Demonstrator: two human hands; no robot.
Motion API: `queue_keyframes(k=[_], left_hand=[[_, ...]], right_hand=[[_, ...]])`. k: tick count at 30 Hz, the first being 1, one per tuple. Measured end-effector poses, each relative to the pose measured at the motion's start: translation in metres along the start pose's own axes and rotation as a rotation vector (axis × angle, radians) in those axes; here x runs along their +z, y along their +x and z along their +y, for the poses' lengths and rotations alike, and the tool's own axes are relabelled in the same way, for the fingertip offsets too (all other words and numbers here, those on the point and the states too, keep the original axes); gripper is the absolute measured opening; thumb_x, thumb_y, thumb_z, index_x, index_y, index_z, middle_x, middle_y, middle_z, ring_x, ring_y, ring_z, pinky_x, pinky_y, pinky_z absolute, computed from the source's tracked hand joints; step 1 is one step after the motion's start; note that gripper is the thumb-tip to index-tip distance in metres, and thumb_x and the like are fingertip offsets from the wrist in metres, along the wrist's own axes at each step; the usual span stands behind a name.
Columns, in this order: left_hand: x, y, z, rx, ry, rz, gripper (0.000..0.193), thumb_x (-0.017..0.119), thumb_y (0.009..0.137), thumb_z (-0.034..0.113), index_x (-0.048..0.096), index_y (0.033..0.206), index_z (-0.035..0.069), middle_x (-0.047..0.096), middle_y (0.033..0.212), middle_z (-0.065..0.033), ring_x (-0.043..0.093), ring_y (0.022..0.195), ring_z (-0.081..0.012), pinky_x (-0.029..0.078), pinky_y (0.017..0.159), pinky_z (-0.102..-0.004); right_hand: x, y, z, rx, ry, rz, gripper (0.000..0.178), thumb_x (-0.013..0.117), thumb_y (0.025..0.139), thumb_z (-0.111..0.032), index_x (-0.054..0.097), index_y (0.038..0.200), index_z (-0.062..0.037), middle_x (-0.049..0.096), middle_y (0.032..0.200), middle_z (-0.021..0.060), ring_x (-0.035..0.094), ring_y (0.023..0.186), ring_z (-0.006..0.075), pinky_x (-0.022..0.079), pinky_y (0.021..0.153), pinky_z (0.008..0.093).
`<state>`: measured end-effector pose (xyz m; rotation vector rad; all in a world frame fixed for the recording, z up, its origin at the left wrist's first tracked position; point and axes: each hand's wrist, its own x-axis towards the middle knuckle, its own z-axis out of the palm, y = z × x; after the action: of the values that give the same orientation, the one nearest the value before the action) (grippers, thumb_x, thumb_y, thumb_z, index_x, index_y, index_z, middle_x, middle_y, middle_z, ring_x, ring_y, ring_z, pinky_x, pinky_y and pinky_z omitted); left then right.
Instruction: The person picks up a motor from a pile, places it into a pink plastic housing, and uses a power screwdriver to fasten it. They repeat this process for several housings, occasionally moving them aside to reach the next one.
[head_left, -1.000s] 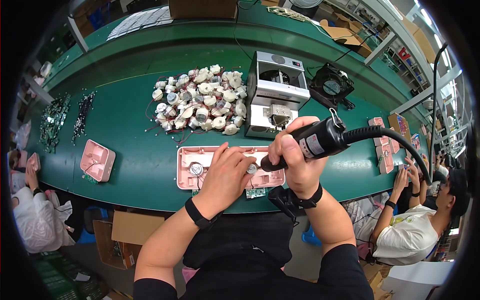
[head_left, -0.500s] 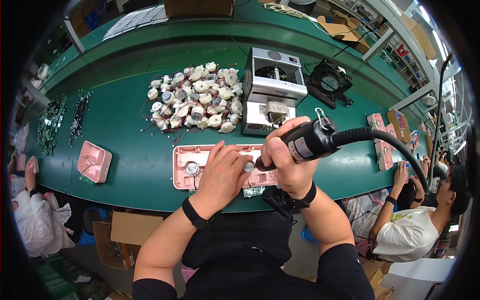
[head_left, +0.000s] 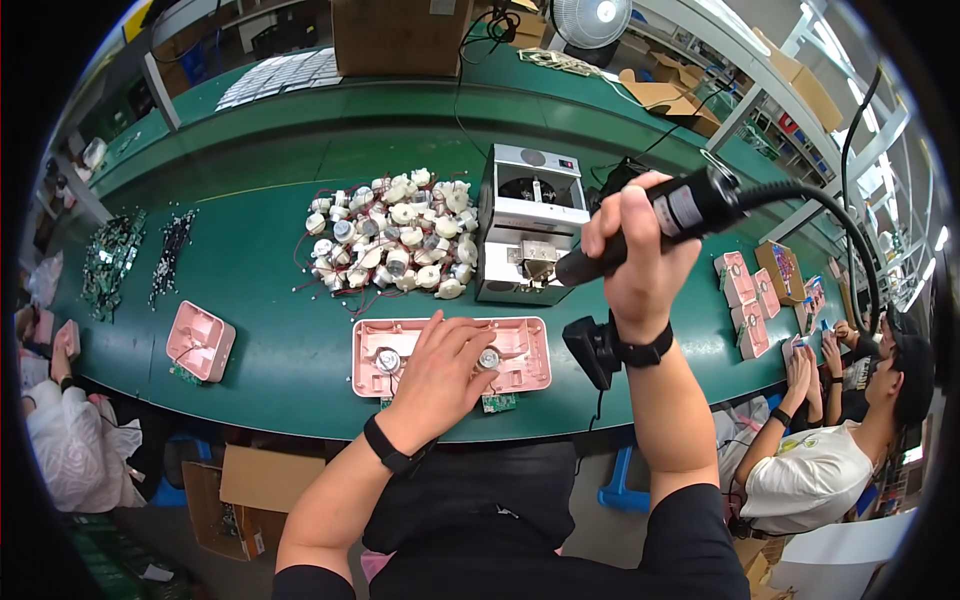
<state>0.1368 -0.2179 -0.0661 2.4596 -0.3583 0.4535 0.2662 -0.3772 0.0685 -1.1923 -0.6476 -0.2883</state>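
Note:
A long pink plastic housing lies open side up at the bench's front edge, with a round silver motor at its left and another motor right of centre. My left hand rests over its middle, fingers stretched out, thumb and forefinger beside the right motor. Green circuit boards show along the housing's near edge. My right hand is wrapped round a black corded electric screwdriver. Its nose points down-left at the front of a grey-and-black screw feeder; the bit's exact contact cannot be made out.
A heap of white motors with red wires lies left of the feeder. A pink box-shaped shell and piles of circuit boards are farther left. More pink shells stand at right, near a co-worker. The screwdriver's cable arches rightward.
My right hand has lifted the screwdriver away from the right motor, up and right to the screw feeder. My left hand stays on the housing. The view has tilted up slightly.

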Motion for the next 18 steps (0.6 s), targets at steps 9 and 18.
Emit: queue_keyframes(k=[9,18], left_hand=[[-0.033,-0.002,-0.005,0.018,0.163,-0.207,0.106,0.087,0.06,0.046,0.039,0.143,0.002,0.045,0.143,-0.0152,0.035,0.14,-0.036,0.022,0.118,-0.0543],[-0.013,-0.006,-0.014,0.027,0.239,-0.151,0.102,0.084,0.063,0.049,0.04,0.142,0.001,0.046,0.141,-0.0136,0.038,0.137,-0.0322,0.023,0.117,-0.0532]], right_hand=[[-0.004,0.013,0.024,0.078,-0.108,0.036,0.017,0.06,0.095,-0.015,0.051,0.1,-0.0016,0.053,0.067,0.0045,0.053,0.051,0.0162,0.046,0.05,0.0306],[0.022,-0.06,-0.021,0.208,0.195,-0.109,0.023,0.059,0.095,-0.018,0.044,0.109,-0.0057,0.052,0.07,0.0061,0.049,0.051,0.0155,0.046,0.053,0.0328]])
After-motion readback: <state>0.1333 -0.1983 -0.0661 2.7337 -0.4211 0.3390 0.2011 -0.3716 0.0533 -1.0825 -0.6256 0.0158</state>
